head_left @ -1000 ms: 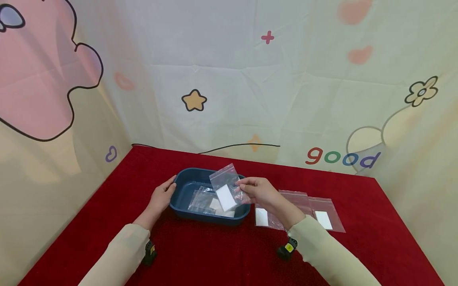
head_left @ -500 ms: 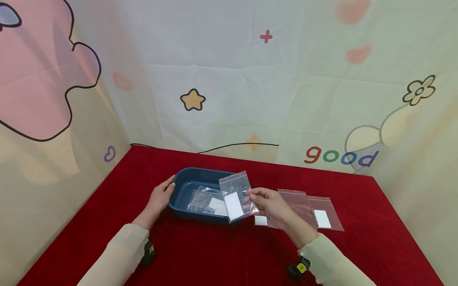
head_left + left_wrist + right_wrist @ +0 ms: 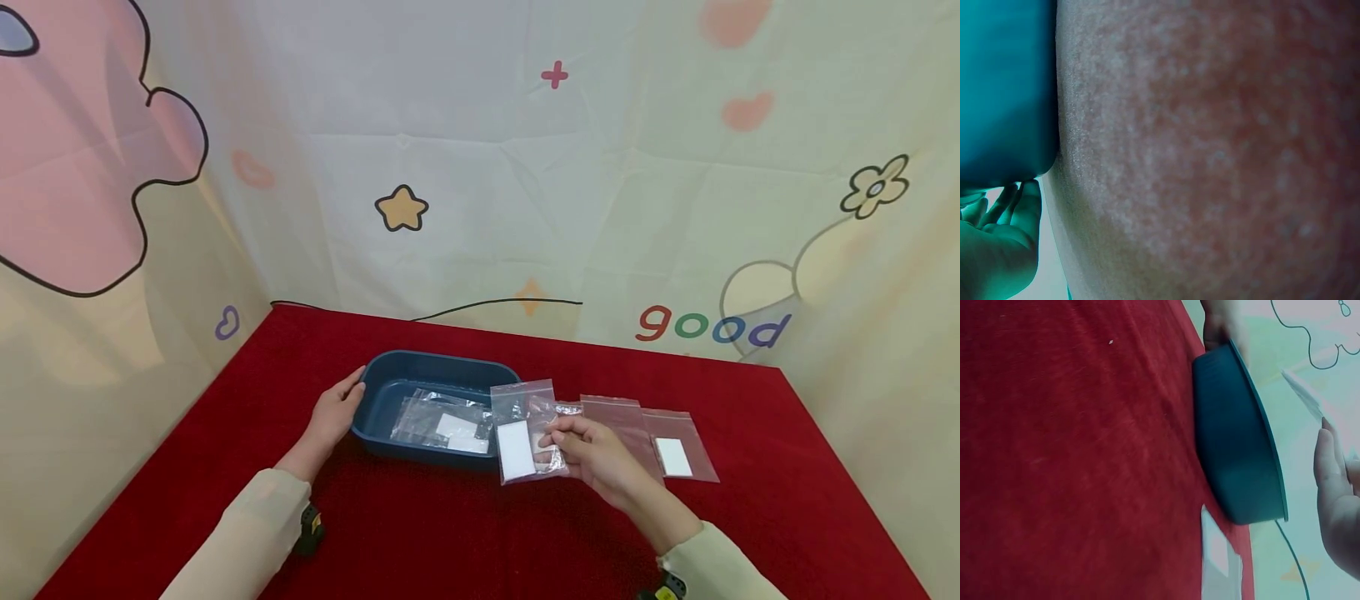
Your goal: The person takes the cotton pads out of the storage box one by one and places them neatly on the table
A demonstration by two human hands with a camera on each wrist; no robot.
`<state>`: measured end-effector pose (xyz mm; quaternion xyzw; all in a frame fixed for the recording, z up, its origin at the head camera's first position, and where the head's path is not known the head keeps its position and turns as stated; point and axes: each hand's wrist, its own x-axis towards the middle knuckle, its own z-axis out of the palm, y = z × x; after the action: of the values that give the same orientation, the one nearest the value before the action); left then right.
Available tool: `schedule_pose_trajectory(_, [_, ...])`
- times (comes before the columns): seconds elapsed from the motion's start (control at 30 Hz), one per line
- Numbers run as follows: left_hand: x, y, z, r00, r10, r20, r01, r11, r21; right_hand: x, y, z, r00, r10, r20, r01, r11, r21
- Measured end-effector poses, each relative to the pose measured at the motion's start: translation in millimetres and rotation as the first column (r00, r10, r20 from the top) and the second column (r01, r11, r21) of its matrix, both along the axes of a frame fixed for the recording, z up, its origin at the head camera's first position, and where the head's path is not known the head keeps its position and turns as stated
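My left hand (image 3: 333, 417) holds the left end of a blue plastic basin (image 3: 420, 452); in the left wrist view, its fingers (image 3: 1025, 209) meet the basin's wall. Between thumb and fingers, my right hand (image 3: 600, 458) pinches a clear zip-lock bag (image 3: 521, 402) with a white card-like piece (image 3: 516, 450) inside. This bag is held up in front of the basin's right end. Inside the basin lie several clear bags (image 3: 427, 417), some showing white pieces. In the right wrist view the held bag (image 3: 1304, 394) appears raised above the basin's rim.
Right of the basin, more zip-lock bags lie on the red cloth (image 3: 450, 533), partly behind my right hand. The rightmost bag (image 3: 697, 450) contains a white piece. A printed curtain (image 3: 480, 208) stands behind and beside the table.
My right hand has carried the pinched bag rightward and toward me, from over the basin to beyond its right end. My left hand has stayed on the basin.
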<state>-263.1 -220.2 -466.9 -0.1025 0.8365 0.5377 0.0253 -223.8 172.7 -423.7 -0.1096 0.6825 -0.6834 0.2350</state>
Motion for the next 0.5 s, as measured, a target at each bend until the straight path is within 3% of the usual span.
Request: schedule_pose_trajectory(0.5, [0.3,1,1.5,1.0,0.005,0.007,-0.005,1.0,0.009,13.3,26,-14.7,0.999,0.03,0.039,-0.027,0.998,-0.06])
